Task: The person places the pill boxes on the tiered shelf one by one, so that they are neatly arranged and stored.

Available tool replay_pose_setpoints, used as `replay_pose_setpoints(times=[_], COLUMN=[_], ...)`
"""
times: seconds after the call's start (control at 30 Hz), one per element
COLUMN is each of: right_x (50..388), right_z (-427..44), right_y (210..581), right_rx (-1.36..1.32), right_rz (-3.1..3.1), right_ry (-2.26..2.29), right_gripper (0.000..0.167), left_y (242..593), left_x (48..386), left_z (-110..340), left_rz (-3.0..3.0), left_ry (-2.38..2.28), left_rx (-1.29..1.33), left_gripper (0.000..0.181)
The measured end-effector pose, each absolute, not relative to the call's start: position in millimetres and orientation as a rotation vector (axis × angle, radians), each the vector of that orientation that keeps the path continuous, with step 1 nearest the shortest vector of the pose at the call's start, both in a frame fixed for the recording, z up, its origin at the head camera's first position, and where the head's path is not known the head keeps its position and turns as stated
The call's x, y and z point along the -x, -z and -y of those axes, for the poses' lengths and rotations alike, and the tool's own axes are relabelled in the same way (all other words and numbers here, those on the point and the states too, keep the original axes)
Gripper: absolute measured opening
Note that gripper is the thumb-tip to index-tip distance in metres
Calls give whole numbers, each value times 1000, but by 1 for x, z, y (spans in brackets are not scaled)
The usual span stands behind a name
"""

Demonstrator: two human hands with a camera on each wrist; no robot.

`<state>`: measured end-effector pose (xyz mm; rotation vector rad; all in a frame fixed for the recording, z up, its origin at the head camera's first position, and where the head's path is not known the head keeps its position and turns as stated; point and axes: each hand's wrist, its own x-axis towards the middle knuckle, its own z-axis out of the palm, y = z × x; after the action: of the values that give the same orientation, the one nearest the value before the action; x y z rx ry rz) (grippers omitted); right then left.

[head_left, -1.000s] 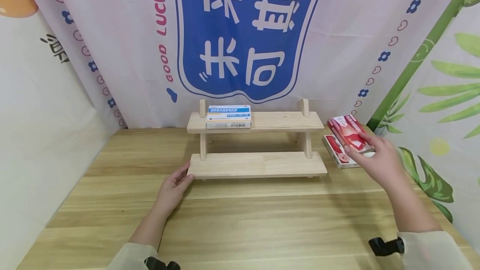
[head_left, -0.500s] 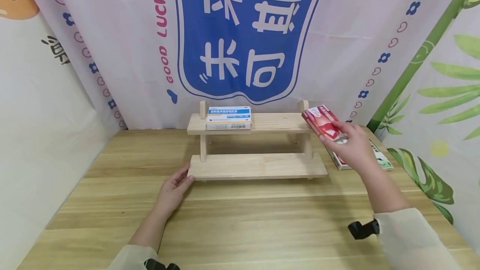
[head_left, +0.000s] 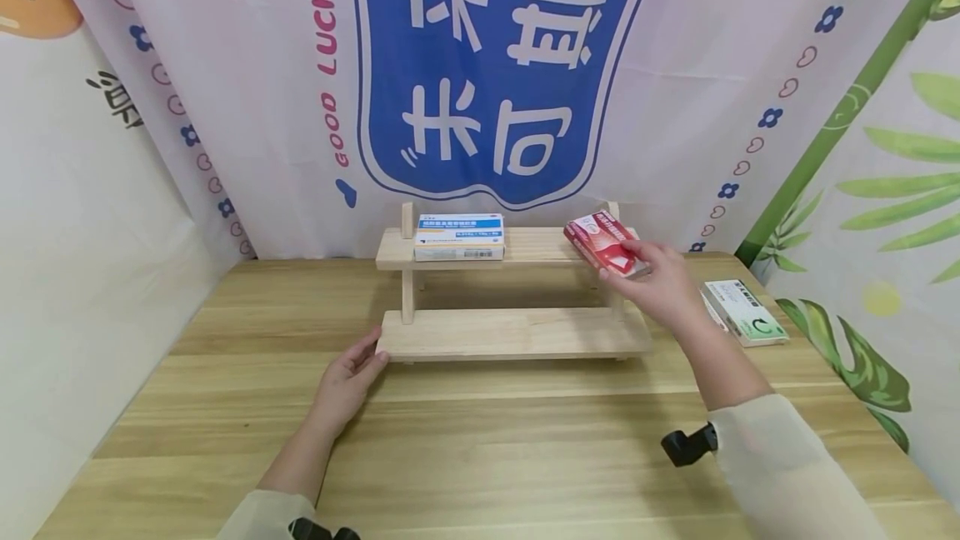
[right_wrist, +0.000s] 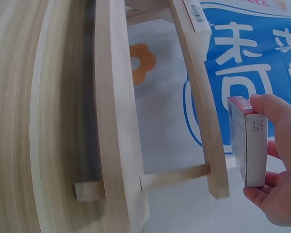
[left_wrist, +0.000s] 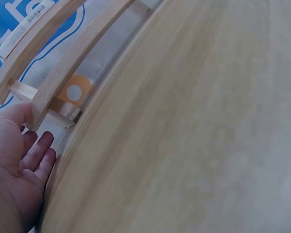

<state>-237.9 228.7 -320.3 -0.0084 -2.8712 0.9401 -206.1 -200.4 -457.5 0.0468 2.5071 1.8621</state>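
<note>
My right hand [head_left: 663, 286] pinches a red-and-white box [head_left: 603, 244] by its right end, over the right part of the upper shelf [head_left: 536, 247]. In the right wrist view the held box [right_wrist: 250, 143] stands out a little from the shelf edge, thumb on one side and fingers on the other. At the lower shelf's [head_left: 510, 333] left end my left hand [head_left: 347, 382] grips the board's corner; the left wrist view shows the thumb over the wooden board [left_wrist: 63, 73]. A blue-and-white box [head_left: 459, 237] lies on the upper shelf's left part.
On the table [head_left: 480, 440], right of the wooden stand, a white-and-green box [head_left: 746, 312] lies partly over another box, mostly hidden. A printed cloth [head_left: 675, 90] hangs behind the stand, with cloth at both sides.
My right hand has carried the red-and-white box leftward from above the boxes on the table to the upper shelf, uncovering the white-and-green box. My left hand has stayed at the lower shelf's corner.
</note>
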Motion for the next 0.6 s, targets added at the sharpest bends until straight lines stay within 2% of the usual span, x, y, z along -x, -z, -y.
replay_pose_setpoints(times=[0.6], right_x=[257], right_z=[-191], right_y=[326], right_rx=[-164], right_rz=[2910], right_ry=[-965], right_gripper=[76], left_y=[459], left_x=[207], left_z=[201], left_rz=[-2525], left_ry=[-1845], left_rx=[-55], left_gripper=[55])
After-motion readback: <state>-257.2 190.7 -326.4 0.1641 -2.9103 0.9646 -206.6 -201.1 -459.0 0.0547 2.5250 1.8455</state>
